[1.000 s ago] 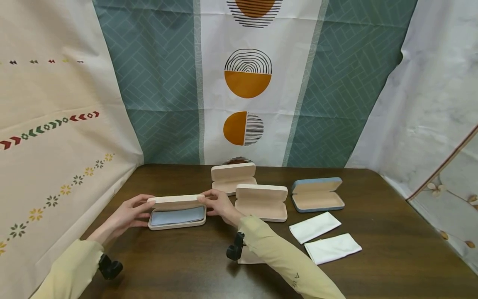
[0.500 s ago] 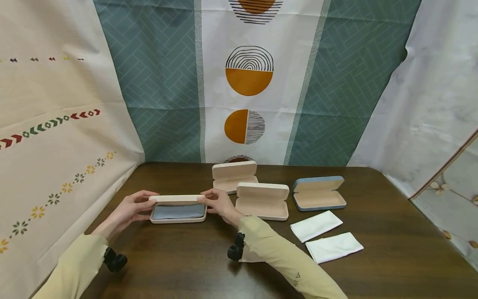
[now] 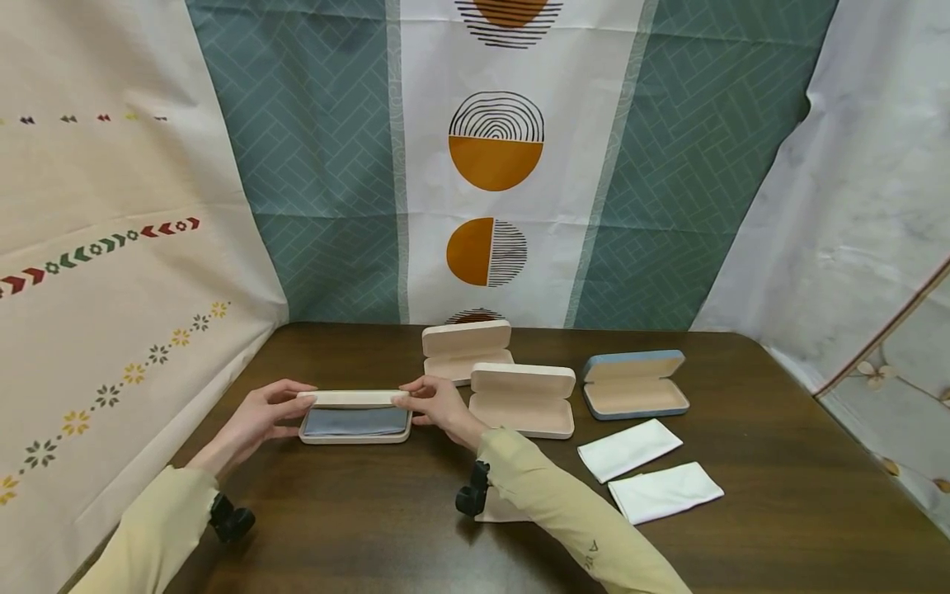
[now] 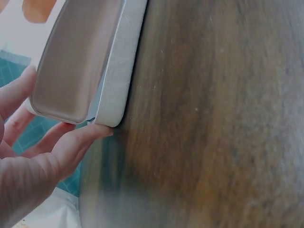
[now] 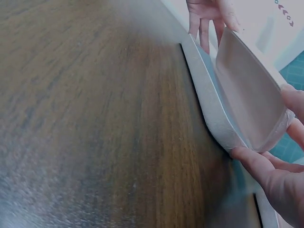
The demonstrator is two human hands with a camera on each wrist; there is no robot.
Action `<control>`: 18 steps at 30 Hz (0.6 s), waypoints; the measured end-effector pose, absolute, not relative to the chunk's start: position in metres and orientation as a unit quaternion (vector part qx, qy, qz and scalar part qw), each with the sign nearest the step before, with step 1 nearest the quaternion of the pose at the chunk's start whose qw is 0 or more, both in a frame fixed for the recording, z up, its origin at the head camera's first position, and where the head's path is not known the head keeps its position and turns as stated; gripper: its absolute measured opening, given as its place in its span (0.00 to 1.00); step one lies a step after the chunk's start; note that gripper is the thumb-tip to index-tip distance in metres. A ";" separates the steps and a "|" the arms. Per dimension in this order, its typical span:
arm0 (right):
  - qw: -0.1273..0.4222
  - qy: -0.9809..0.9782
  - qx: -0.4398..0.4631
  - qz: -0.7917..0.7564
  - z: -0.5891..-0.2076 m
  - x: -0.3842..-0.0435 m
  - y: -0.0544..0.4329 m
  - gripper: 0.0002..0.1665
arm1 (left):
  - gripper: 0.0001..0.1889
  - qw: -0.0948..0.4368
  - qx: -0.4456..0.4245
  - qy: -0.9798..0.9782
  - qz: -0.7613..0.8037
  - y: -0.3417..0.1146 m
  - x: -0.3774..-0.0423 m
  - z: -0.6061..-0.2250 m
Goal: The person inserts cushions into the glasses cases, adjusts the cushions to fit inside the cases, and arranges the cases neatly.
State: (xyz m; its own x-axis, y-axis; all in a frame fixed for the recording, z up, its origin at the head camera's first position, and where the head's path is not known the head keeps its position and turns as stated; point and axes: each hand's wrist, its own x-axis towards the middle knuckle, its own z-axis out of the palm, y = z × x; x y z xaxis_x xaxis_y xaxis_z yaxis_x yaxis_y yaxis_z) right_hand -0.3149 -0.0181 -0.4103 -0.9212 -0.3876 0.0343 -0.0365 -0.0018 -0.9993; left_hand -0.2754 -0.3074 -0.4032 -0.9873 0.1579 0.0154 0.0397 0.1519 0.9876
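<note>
A cream glasses case (image 3: 355,440) stands partly open at the left of the table, a folded blue-grey cloth (image 3: 356,421) lying in its base. At the left end, my left hand (image 3: 256,421) grips the tilted lid (image 3: 355,399); in the left wrist view its thumb lies on the lid's edge and a finger touches the base. My right hand (image 3: 439,408) holds the right end the same way, as the right wrist view shows, with thumb on the lid (image 5: 251,90) and a fingertip at the base corner.
Two more open cream cases (image 3: 519,408) (image 3: 463,363) stand right of my right hand. Farther right are an open blue case (image 3: 637,392) and two folded white cloths (image 3: 629,450) (image 3: 665,492). A pale item (image 3: 500,507) lies partly hidden under my right forearm.
The cream case has shifted slightly away from me with both hands on it. Its lid has tipped a little lower over the blue-grey cloth. The other cases and cloths stay put.
</note>
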 end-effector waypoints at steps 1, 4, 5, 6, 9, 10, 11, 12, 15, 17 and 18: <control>0.125 0.694 -0.155 -0.692 -0.408 -0.313 -0.018 0.14 | 0.19 0.042 0.065 0.760 0.645 -0.307 -0.275 -0.403; 0.121 0.695 -0.162 -0.690 -0.399 -0.305 -0.017 0.14 | 0.19 0.034 0.061 0.764 0.642 -0.307 -0.273 -0.403; 0.120 0.696 -0.164 -0.689 -0.396 -0.302 -0.017 0.14 | 0.19 0.033 0.060 0.765 0.641 -0.307 -0.273 -0.403; 0.119 0.697 -0.166 -0.687 -0.393 -0.300 -0.016 0.14 | 0.19 0.032 0.057 0.765 0.641 -0.307 -0.273 -0.403; 0.117 0.697 -0.171 -0.687 -0.389 -0.295 -0.014 0.14 | 0.19 0.030 0.057 0.768 0.638 -0.307 -0.274 -0.405; 0.116 0.696 -0.172 -0.687 -0.389 -0.294 -0.014 0.14 | 0.19 0.029 0.055 0.768 0.638 -0.307 -0.274 -0.405; 0.115 0.696 -0.174 -0.687 -0.388 -0.294 -0.014 0.14 | 0.19 0.029 0.055 0.768 0.637 -0.307 -0.275 -0.406; 0.115 0.695 -0.176 -0.687 -0.389 -0.293 -0.013 0.14 | 0.19 0.028 0.056 0.769 0.636 -0.307 -0.275 -0.406; 0.113 0.694 -0.184 -0.687 -0.390 -0.293 -0.012 0.14 | 0.21 0.026 0.056 0.770 0.636 -0.308 -0.275 -0.408; 0.113 0.693 -0.188 -0.687 -0.391 -0.293 -0.012 0.14 | 0.22 0.025 0.057 0.771 0.634 -0.308 -0.275 -0.409; 0.113 0.691 -0.188 -0.688 -0.392 -0.293 -0.012 0.14 | 0.23 0.025 0.057 0.770 0.635 -0.309 -0.275 -0.409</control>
State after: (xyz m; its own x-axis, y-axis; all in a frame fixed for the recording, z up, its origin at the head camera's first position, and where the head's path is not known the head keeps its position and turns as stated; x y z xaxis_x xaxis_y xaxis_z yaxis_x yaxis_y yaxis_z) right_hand -0.2934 -0.0120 -0.3917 -0.9034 -0.4164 0.1024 -0.1042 -0.0184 -0.9944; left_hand -0.2749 -0.3085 -0.4091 -0.9923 0.1190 0.0342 0.0563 0.1878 0.9806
